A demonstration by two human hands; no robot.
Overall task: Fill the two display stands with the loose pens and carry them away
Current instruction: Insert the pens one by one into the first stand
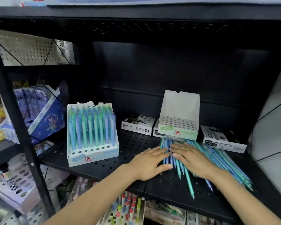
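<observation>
Two display stands on the black perforated shelf [136,140] here. The left stand [92,135], around 9 o'clock from the hands, is almost full of blue and teal pens standing upright, with one front row of holes showing open; I count about eight holes in that row. It has a red "1元" written on its front. The right stand [179,114], at 12 o'clock from the hands, has no pens in it at all, just its white backboard and a grid of holes, same red price mark on the front lip. It sits tilted on top of a marker box.

Loose pens [217,161] are in one messy pile right in front of that empty stand, fanning out toward 4 o'clock. Too many and too overlapped to count properly.

Both hands are flat on the pile. Left hand [150,162] has fingers straight, tips on the pens' left edge, thumb out on the shelf. Right hand [192,158] lies over the pens, fingers straight and spread, a ring on one finger. Neither grip is closed round anything, just pressing.

Three black-and-white marker boxes [138,125] sit along the back at 11, 12 and 2 o'clock.
</observation>
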